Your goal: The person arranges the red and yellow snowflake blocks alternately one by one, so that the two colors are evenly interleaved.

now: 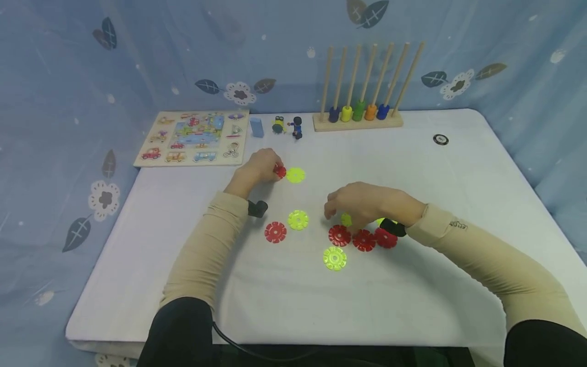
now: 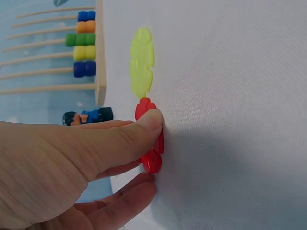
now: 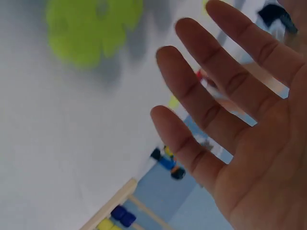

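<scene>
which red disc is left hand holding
The farthest red disc, beside a lime disc, pinched by the left hand; the other red discs lie nearer the camera.

The left hand partly hides a red disc. In the right-wrist view, a blurred yellow-green disc is cut off at eleven o'clock, the peg rack at seven.

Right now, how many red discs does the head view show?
5: one red disc pinched by the left hand, one lower on the table, three side by side below the right hand, which may hide more.
</scene>
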A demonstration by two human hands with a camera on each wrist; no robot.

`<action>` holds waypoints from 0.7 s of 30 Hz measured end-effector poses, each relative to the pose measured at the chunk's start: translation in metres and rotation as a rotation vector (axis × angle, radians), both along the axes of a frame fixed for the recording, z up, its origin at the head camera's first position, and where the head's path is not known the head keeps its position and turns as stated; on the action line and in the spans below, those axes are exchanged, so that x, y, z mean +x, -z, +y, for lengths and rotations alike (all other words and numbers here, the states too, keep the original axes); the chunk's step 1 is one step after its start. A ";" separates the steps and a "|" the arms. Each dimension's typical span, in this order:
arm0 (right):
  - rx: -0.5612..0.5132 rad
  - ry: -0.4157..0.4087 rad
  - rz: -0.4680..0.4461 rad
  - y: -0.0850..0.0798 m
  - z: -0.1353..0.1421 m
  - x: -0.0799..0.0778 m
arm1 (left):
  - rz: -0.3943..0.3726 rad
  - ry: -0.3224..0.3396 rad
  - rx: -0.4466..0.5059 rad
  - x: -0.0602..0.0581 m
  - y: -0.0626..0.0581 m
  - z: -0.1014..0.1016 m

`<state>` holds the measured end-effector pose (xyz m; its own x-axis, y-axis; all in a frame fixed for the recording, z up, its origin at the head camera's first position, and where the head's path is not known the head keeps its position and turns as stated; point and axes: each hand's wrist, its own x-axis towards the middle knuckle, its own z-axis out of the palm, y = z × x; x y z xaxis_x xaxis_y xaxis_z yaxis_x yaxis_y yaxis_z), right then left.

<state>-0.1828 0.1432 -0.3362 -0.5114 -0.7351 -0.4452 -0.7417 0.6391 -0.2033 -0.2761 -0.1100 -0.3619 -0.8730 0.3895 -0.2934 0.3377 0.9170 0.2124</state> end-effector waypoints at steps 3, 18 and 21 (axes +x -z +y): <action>-0.011 -0.064 0.028 0.005 0.001 0.013 | -0.005 -0.004 -0.004 0.000 -0.001 -0.001; -0.119 -0.252 0.179 0.026 0.000 0.031 | -0.003 0.011 -0.006 0.003 0.000 0.000; -0.130 -0.257 0.192 0.027 0.001 0.032 | -0.003 -0.001 -0.005 0.004 -0.001 0.001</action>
<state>-0.1511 0.1438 -0.3630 -0.3678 -0.8949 -0.2525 -0.9076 0.4047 -0.1122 -0.2720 -0.1092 -0.3607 -0.8723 0.3875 -0.2982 0.3365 0.9183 0.2087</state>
